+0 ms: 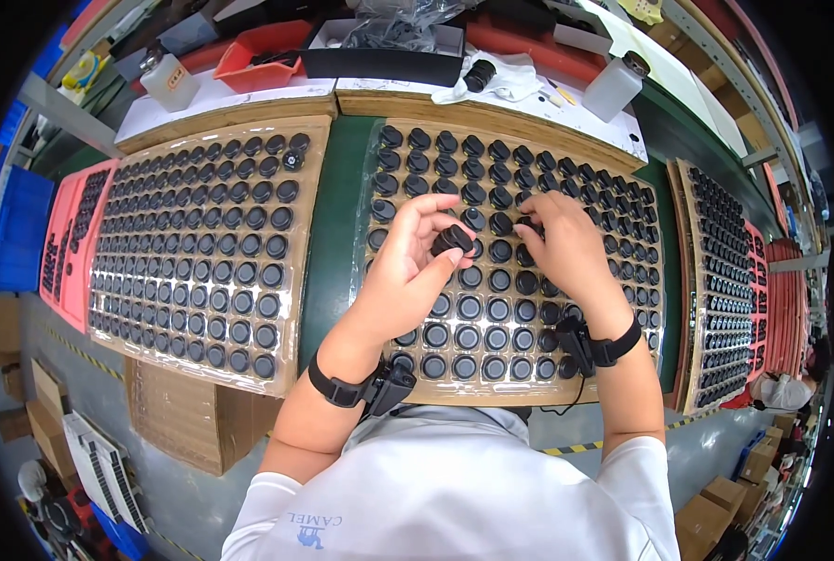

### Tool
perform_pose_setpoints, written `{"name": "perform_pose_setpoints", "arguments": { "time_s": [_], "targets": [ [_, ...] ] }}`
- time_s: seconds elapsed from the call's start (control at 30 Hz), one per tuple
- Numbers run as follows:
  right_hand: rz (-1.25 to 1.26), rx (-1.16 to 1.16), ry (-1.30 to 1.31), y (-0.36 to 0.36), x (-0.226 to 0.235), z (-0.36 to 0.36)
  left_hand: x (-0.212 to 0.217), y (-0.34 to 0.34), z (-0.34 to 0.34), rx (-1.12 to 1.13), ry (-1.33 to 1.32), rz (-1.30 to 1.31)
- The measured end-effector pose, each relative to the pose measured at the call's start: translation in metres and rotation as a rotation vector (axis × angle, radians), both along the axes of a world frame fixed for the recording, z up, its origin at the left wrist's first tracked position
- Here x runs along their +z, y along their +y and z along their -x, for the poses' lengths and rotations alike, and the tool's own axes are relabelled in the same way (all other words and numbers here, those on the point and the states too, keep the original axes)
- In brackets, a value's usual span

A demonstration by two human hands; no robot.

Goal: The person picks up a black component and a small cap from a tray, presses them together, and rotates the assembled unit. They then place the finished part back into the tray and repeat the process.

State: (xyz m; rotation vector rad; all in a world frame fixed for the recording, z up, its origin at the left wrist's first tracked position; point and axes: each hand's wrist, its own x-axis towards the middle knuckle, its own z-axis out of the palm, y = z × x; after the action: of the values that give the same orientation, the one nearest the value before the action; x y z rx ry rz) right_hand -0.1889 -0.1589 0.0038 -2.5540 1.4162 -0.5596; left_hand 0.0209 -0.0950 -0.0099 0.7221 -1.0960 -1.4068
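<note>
Over the middle tray (417, 391), a clear sheet with cups on cardboard, both of my hands are at work. My left hand (411, 257) is closed on a short black cylindrical part (451, 241), held tilted between thumb and fingers above the tray. Beside it, my right hand (568, 245) has its fingers bent down and pinched around a black part (528, 225) at the tray's cups; whether that part is lifted cannot be made out. Rows of black round parts (496, 338) fill the cups nearer me, while the far rows hold black parts with a knob-like top (447, 141).
A second tray of black round parts (192, 243) lies left, and another (716, 271) stands right. Along the back are a red bin (265, 58), a black box (379, 65), a white cloth (520, 82) and two bottles (169, 82) (615, 86). Cardboard boxes (175, 411) sit below left.
</note>
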Motion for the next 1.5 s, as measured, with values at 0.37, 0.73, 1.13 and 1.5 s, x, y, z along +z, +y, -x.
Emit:
{"name": "perform_pose_setpoints", "arguments": {
  "time_s": [0.37,0.73,1.13,1.5],
  "targets": [
    [-0.354,0.281,-0.529,0.025,0.026,-0.038,-0.002,0.000,0.002,-0.021,-0.049,-0.004],
    [-0.183,-0.146,-0.211,-0.003,0.013,0.038,0.006,0.001,-0.006,0.061,-0.145,-0.106],
    [-0.188,0.153,-0.420,0.037,0.044,-0.004,0.002,0.001,-0.004,0.015,-0.228,0.018],
    [-0.491,0.301,-0.967,0.052,0.035,-0.035,0.011,0.005,-0.013,-0.074,0.026,0.102]
  ]
}}
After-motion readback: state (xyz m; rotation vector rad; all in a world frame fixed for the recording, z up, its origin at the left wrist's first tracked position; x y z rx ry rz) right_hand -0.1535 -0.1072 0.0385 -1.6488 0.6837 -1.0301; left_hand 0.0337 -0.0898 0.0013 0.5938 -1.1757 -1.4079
